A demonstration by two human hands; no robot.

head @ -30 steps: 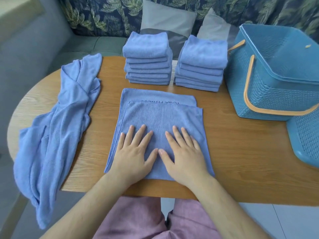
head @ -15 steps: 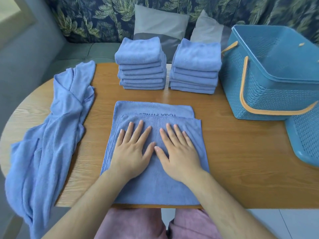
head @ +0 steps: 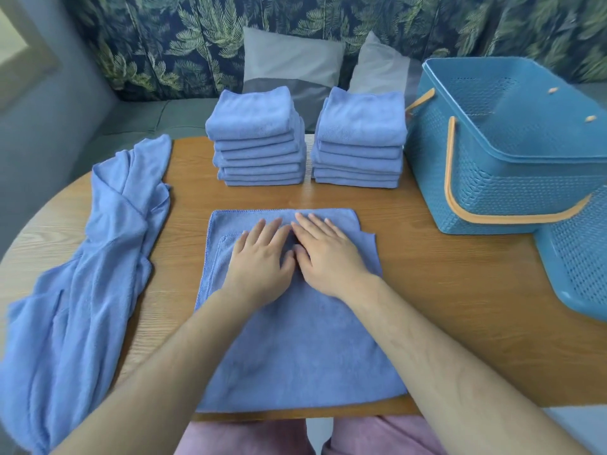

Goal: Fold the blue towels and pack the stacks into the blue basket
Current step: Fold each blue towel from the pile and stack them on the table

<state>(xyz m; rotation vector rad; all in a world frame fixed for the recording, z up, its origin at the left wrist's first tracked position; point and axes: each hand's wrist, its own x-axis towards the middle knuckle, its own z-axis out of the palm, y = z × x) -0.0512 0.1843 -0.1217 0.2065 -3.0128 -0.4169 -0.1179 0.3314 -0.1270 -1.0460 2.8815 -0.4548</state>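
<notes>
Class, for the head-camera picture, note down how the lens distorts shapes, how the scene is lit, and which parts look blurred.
Head view: the wide-angle lens bows the table edge and stretches the blue basket at right; light is soft and even, with faint shadows under the left hand and right hand on the towel; detail is slightly soft, most at the corners.

A wooden table (head: 460, 307) stands before a grey-green bench seat (head: 141, 123). The backrest (head: 164, 44) behind has a dark cover with green leaves. Against it lean the left cushion (head: 292, 57), grey with a darker lower band, and the right cushion (head: 381, 67), plain grey.
</notes>
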